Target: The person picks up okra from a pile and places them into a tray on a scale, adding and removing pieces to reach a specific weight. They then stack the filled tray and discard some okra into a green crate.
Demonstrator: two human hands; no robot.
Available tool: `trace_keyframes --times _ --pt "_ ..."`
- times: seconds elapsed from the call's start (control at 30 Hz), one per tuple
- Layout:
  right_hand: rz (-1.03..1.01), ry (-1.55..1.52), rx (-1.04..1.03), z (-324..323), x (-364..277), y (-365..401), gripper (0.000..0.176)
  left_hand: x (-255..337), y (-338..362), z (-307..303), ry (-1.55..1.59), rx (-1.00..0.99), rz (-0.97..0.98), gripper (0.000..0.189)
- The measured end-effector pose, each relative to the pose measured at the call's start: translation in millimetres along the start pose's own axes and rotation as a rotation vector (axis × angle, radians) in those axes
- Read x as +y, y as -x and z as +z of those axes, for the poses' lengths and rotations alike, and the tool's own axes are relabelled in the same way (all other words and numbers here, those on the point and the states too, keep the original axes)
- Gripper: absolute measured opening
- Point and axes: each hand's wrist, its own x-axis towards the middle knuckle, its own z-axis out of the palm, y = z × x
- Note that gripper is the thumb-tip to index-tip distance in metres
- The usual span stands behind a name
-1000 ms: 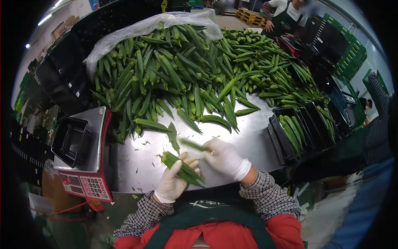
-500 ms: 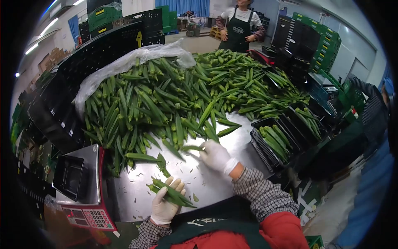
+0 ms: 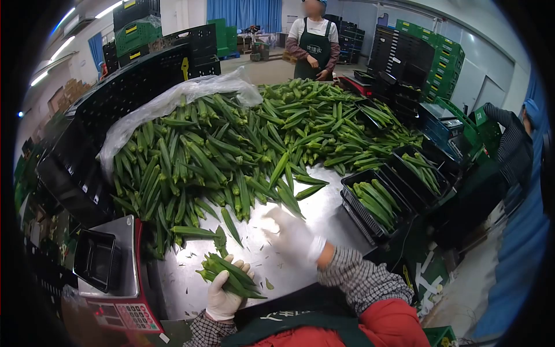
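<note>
My left hand, in a white glove, is closed round a small bunch of okra pods low over the steel table. Smeared by motion, my gloved right hand is above the bare metal, to the right of the bunch; its fingers are not clear and no pod shows in it. Just beyond both hands spreads a large okra heap. One loose okra pod lies between the heap and my left hand, and a crumpled leaf is near the held bunch.
At left, a red-framed scale carries an empty black tray. Okra-filled black trays stand at right. Behind the heap are plastic sheeting and black crates. One person stands opposite; another is at far right.
The right hand has moved slightly left and down, and the pod it held now appears gone from it. The left hand's bunch looks fuller. The person opposite has brought their hands together.
</note>
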Motion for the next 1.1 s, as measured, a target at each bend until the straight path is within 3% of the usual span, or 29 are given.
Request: trace_keyframes --times 0.03,0.07,0.1,0.13,0.23,0.27,0.37,0.43,0.5,0.6,0.7,0.73,0.83,0.9,0.97,1.0,1.1 --pt "-0.051 0.363 0.046 -8.1 25.0 -15.0 0.037 -0.4 2.2 0.9 -0.030 0.010 -0.001 0.046" --pt "0.139 0.591 0.009 -16.4 33.8 -25.2 0.045 -0.8 4.6 3.2 -0.061 0.019 0.000 0.046" --pt "0.199 0.801 0.000 -19.0 52.5 -29.5 0.053 -0.7 5.3 4.6 -0.092 0.024 0.002 0.046" --pt "0.316 0.821 -0.094 -26.8 53.9 -34.1 0.047 -1.1 5.5 3.6 -0.083 0.037 -0.002 0.046" --pt "0.528 0.683 -0.239 -29.5 74.8 -34.6 0.038 -3.0 4.7 -2.1 -0.064 0.075 -0.014 0.045" --pt "0.512 0.644 -0.266 -30.0 87.1 -32.9 0.031 -3.0 4.5 -3.7 -0.062 0.087 -0.013 0.045" --pt "0.431 0.577 -0.123 -27.9 97.5 -17.7 0.031 -2.4 6.2 -8.3 -0.050 0.075 -0.025 0.042" --pt "0.467 0.628 -0.179 -27.9 88.3 -16.7 0.040 -2.8 5.5 -9.5 -0.003 0.049 -0.042 0.042" --pt "0.409 0.649 -0.224 -25.4 101.0 -12.4 0.034 -3.4 7.4 -6.0 -0.010 0.089 -0.045 0.043" --pt "0.363 0.450 -0.035 -27.1 127.3 -0.8 0.033 -2.5 8.1 -5.8 -0.032 0.089 -0.039 0.045" --pt "0.573 0.035 0.044 -43.4 95.7 8.6 0.032 0.1 10.3 -8.3 -0.044 0.071 -0.033 0.046" --pt "0.735 -0.249 0.066 -50.3 76.8 9.5 0.031 0.7 9.3 -9.7 -0.040 0.059 -0.033 0.046" --pt "0.695 -0.419 0.072 -49.0 23.2 16.7 0.029 -3.3 5.9 1.1 -0.030 0.063 -0.054 0.045" --pt "0.495 -0.415 -0.069 -25.8 -6.1 29.8 0.029 -9.2 3.2 6.1 0.014 0.034 -0.056 0.044" --pt "0.007 -0.240 -0.273 3.3 -18.7 45.9 0.028 -15.0 -1.6 5.1 0.099 -0.044 -0.041 0.042" --pt "-0.050 -0.217 -0.387 7.5 -35.9 44.2 0.030 -15.8 -3.7 6.7 0.019 0.086 -0.025 0.039" --pt "-0.063 -0.277 -0.590 4.7 -39.4 30.5 0.037 -5.5 -3.9 -21.3 0.093 0.066 -0.045 0.035"
